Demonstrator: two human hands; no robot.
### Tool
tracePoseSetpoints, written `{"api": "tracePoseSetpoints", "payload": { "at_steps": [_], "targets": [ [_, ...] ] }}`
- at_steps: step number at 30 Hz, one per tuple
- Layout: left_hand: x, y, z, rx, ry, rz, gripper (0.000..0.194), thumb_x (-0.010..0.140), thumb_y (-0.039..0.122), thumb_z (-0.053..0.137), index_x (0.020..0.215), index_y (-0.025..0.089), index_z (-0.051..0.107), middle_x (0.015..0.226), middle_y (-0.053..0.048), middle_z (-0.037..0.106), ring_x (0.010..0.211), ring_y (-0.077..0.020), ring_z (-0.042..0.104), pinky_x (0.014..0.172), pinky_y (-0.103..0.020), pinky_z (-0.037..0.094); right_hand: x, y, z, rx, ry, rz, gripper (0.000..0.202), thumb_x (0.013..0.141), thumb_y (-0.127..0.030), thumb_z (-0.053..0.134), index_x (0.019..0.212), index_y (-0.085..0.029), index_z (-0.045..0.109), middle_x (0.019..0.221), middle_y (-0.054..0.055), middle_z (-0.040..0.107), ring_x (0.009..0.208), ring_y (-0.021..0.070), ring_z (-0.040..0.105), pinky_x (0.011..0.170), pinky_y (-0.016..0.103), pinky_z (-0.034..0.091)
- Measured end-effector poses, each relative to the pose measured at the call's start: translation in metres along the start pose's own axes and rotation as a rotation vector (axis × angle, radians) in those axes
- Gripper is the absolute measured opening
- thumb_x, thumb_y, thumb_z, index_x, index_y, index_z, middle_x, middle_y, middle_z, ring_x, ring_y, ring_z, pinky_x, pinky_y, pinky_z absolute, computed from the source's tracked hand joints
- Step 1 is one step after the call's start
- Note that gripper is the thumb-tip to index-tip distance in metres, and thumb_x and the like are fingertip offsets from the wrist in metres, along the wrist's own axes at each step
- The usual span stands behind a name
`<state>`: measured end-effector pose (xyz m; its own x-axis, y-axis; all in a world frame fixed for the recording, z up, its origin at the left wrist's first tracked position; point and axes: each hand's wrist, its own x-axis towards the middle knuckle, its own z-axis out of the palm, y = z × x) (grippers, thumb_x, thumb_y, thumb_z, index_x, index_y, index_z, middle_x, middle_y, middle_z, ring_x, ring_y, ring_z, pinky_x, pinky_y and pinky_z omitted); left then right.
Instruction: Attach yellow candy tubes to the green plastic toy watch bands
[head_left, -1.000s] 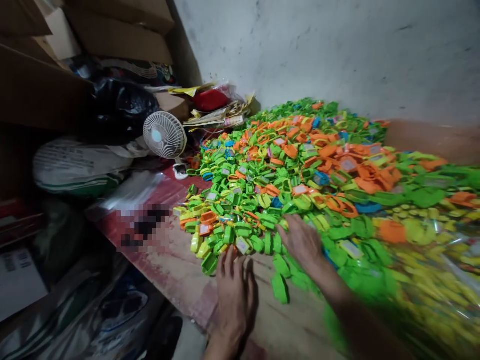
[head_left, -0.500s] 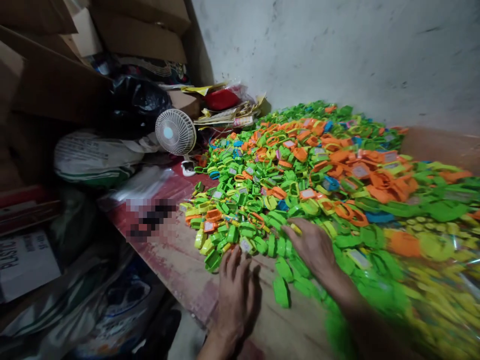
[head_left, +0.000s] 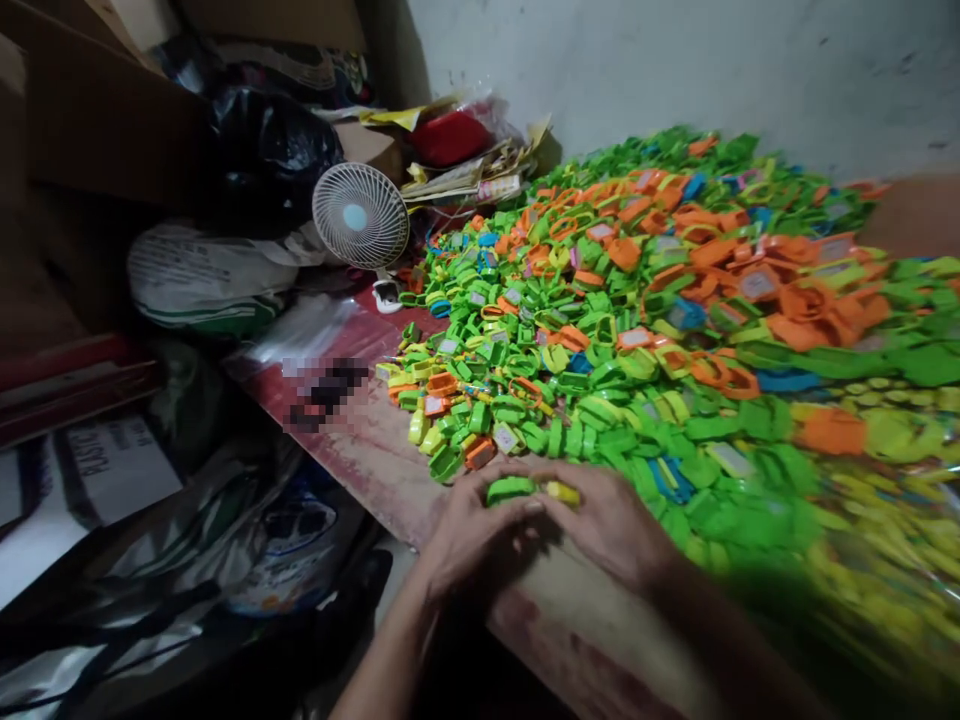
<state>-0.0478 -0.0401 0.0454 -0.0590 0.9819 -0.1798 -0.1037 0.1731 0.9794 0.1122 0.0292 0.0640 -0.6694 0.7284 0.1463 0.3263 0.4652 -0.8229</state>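
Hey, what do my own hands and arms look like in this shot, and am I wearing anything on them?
Your left hand and right hand are bare, with no gloves and no visible rings. The left forearm shows no sleeve, watch or bracelet. The right forearm is dim and blurred, so I can't rule out a sleeve there.

Dim light overall; boxes (head_left: 97,115) at left lie in shadow; heap (head_left: 637,330) blurs toward lower right.
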Motion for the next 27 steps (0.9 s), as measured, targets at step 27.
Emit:
{"api": "tracePoseSetpoints", "payload": {
  "at_steps": [27],
  "targets": [
    [-0.014,-0.006,0.011,-0.365,0.070,-0.127,0.046,0.066,0.035,0.085,0.100,0.009,0.068,0.066,-0.003,0.068,0.049,-0.0112,0.061,0.050,-0.020,0.049,-0.017,0.003,-0.005,0.153,0.082,0.046,0.016,0.088,-0.026,0.057,0.097,-0.020,0.068,0.101,0.005,0.071,0.093,0.0174,0.066,0.080,0.028,0.054]
  ]
}}
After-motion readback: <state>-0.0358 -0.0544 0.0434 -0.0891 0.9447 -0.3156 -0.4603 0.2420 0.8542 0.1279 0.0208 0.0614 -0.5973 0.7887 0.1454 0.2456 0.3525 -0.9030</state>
